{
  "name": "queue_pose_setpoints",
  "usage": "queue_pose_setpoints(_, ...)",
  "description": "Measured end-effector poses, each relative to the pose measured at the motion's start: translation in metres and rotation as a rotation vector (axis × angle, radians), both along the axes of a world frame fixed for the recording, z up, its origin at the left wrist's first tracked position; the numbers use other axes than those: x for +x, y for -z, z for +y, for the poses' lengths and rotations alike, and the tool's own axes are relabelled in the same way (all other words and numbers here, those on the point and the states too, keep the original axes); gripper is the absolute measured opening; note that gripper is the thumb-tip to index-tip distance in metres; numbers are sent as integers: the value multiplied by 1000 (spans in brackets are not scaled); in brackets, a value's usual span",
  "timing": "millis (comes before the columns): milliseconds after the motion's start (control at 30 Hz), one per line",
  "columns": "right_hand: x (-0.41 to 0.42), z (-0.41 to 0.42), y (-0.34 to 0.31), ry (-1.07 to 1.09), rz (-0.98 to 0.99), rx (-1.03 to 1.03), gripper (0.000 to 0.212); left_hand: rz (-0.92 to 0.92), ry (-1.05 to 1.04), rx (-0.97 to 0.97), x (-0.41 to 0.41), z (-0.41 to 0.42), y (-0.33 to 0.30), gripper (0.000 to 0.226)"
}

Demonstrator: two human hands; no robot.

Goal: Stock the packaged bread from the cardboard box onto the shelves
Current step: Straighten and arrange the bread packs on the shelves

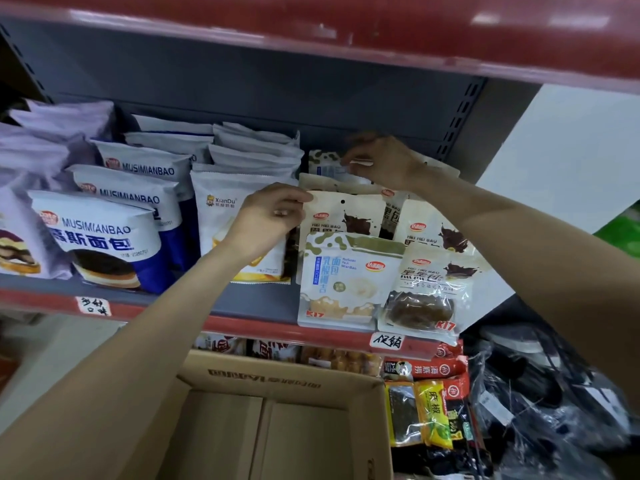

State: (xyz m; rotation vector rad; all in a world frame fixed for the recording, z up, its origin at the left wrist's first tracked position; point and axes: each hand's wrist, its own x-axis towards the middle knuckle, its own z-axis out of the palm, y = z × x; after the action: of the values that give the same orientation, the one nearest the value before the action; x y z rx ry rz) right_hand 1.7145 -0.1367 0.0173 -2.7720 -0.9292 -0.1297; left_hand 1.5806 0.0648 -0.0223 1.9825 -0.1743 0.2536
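Note:
An open cardboard box (277, 386) stands below the shelf, its inside bare. On the grey shelf (252, 301) several bread packets stand in rows. My left hand (266, 220) pinches the top left corner of a cream chocolate-bread packet (346, 213) in the right-hand row. Further back, my right hand (384, 161) grips the top of a green-and-white bread packet (323, 164). A green-and-white coconut bread packet (343, 278) and a dark bread packet (429, 292) lean at the shelf's front edge.
White and blue MUSIMIANBAO packets (104, 237) and a XianDu packet (221, 216) fill the shelf's left. A red shelf edge (346, 46) hangs overhead. Snack packets (426, 410) and black plastic-wrapped goods (540, 393) sit lower right.

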Motion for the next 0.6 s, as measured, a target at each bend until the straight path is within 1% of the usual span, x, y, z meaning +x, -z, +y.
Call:
queue_pose_setpoints(67,-9,2,-8,-56,0,54,25,-12,-7,27,1,-1,1,27)
queue_pose_setpoints(100,-14,3,-12,-73,18,49,27,-23,-24,54,1,-2,2,25)
queue_pose_setpoints(200,-22,8,-17,-80,79,-74,31,-52,-54,171,2,-5,8,24)
queue_pose_setpoints(267,-22,11,-17,-83,43,-99,27,-100,-57,272,2,-6,14,29)
queue_pose_setpoints(333,-23,11,-20,-82,82,-38,22,-182,-56,378,0,-9,18,33)
queue_pose_setpoints(400,-23,9,-25,-88,140,12,24,-222,-62,452,-2,-12,18,32)
queue_pose_setpoints(467,-23,3,-29,-81,189,-5,28,-232,-84,489,-3,-15,18,30)
queue_pose_setpoints(533,-26,-1,-31,-89,248,-43,30,-227,-82,484,-4,-15,21,33)
queue_pose_setpoints(600,-26,-1,-29,-102,192,-132,30,-208,-65,480,-4,-15,25,41)
